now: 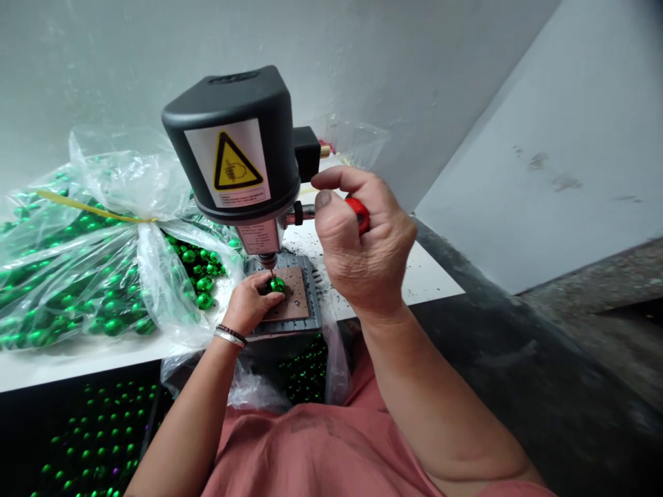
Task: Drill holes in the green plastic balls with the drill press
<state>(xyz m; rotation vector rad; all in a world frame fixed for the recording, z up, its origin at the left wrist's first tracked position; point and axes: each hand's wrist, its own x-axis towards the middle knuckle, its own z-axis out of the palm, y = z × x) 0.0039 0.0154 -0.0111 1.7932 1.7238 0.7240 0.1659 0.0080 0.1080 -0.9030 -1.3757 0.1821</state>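
Note:
My left hand (252,301) pinches a shiny green ball (277,284) between thumb and fingers on a brown board (295,290). The board lies on the grey base plate (314,304) of a small drill press (233,138) with a black head and a yellow warning label. Its drill bit (273,273) stands right above the ball; I cannot tell whether the tip touches. My right hand (362,241) is closed around the red knob (358,214) of the press's feed lever, to the right of the head.
A tied clear plastic bag (150,255) full of green balls lies on the white table (414,276) to the left. Dark shavings are scattered around the base. Below the table edge, a plastic-lined container (336,352) and a dark tray (25,414) hold more green balls.

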